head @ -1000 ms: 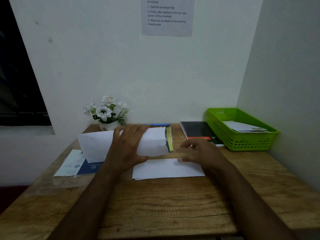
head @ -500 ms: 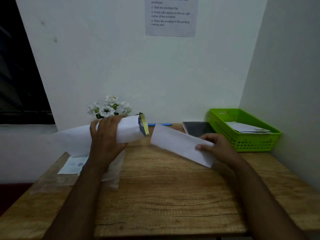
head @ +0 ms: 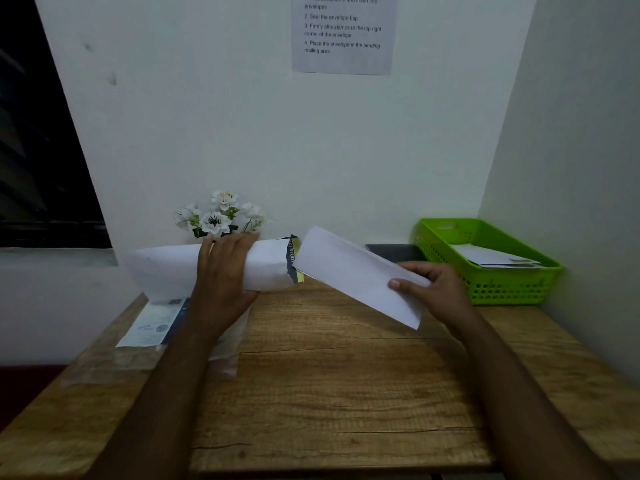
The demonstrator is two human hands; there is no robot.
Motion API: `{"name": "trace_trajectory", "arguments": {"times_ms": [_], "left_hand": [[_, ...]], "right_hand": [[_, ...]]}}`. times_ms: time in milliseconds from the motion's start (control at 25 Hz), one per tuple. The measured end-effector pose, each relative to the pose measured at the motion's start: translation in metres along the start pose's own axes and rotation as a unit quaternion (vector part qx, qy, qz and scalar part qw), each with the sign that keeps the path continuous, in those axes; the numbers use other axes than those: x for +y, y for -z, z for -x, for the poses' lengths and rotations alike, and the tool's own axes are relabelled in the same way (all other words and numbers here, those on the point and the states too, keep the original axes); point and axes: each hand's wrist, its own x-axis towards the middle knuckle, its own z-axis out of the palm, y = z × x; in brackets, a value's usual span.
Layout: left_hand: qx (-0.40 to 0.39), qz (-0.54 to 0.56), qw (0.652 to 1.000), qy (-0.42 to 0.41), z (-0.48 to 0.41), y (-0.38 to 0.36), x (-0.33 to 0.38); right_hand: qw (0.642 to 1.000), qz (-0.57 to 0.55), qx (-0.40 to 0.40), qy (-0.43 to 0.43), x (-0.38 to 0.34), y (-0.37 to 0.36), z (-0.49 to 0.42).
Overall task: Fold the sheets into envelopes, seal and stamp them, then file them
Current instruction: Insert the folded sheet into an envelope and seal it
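Table [head: 346,393]: near edge cut off by the frame. Left hand [head: 221,282], grip curled round an envelope [head: 166,268] held above the table's left half; fingers hide its middle, flap print only partly readable. Right hand [head: 436,292] pinches a folded sheet [head: 353,271]; whether its tip is inside the envelope mouth, cannot tell. Leaflet [head: 152,323] partly under the left arm. Behind: flowers [head: 221,216], pot hidden; notebook [head: 394,252] mostly covered; basket [head: 485,289] far right holds finished envelopes [head: 495,259]. Wall notice [head: 343,32], top cut off.
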Motion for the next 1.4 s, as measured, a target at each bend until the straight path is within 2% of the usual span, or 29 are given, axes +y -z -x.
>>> {"name": "trace_trajectory", "arguments": {"times_ms": [240, 480, 600, 880, 960, 1120, 1280, 1400], "left_hand": [[-0.016, -0.022, 1.0, 0.008, 0.002, 0.0, 0.003], [-0.041, -0.041, 0.997, -0.041, 0.002, -0.002, 0.013], [-0.06, -0.06, 0.995, -0.057, 0.002, -0.007, 0.015], [-0.116, -0.035, 0.988, -0.096, 0.005, -0.018, 0.027], [-0.126, -0.027, 0.986, -0.107, 0.007, -0.02, 0.034], [-0.135, -0.007, 0.984, -0.117, 0.009, -0.023, 0.041], [-0.119, -0.014, 0.989, -0.089, 0.007, -0.02, 0.033], [-0.104, -0.024, 0.993, -0.057, 0.005, -0.015, 0.027]], "right_hand": [[0.999, 0.01, -0.04, 0.007, 0.0, 0.0, 0.002], [0.996, 0.073, -0.049, 0.035, 0.0, 0.001, 0.001], [0.996, 0.063, -0.051, 0.044, 0.0, 0.002, 0.001], [0.997, 0.06, 0.02, 0.037, 0.0, -0.008, -0.001], [0.999, 0.017, 0.04, 0.016, 0.002, -0.014, -0.002], [0.999, -0.034, 0.023, -0.029, 0.003, -0.028, -0.001], [0.983, -0.076, 0.064, -0.152, -0.002, -0.025, -0.003], [0.971, -0.067, 0.013, -0.228, -0.001, -0.016, 0.0]]}}
